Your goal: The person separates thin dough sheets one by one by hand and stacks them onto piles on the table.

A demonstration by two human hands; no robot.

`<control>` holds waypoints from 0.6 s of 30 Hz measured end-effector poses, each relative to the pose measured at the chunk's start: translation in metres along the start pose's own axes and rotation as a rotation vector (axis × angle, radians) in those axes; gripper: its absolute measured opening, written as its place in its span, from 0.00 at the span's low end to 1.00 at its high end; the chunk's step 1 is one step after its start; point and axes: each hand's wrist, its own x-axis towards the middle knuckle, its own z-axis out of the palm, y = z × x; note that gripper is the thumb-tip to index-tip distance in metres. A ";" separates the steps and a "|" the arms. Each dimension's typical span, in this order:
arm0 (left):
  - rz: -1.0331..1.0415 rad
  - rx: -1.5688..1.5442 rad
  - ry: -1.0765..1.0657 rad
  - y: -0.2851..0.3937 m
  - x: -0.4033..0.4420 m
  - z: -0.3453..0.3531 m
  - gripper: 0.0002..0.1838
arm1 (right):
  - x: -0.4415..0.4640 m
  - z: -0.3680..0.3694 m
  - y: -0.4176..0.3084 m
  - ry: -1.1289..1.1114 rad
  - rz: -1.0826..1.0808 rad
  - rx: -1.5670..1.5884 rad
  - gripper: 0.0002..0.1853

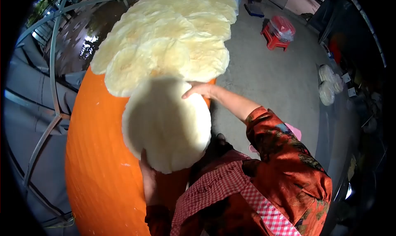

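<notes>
A large, thin, pale round flatbread (181, 128) is held between my two hands above the near part of the orange table cover (99, 153). My right hand (199, 90) grips its far right edge, with some fingers hidden. At the near left edge, my left hand (147, 170) holds it from the side, most of its fingers out of sight beneath. A shadow falls across the bread's top. Beyond it, many similar flatbreads (173, 29) lie overlapping in rows on the cover, and the held one reaches up to the nearest of them.
On the floor to the right stands a red plastic stool (274, 40) with a plastic-wrapped bundle (283, 27) on it. White bagged bundles (328, 87) lie farther right. A metal frame (53, 71) runs along the left side, and a blue tray (253, 10) lies at the back.
</notes>
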 end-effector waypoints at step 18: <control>0.581 2.094 0.346 -0.022 -0.002 0.052 0.40 | 0.028 -0.037 0.061 0.198 -0.535 -0.417 0.44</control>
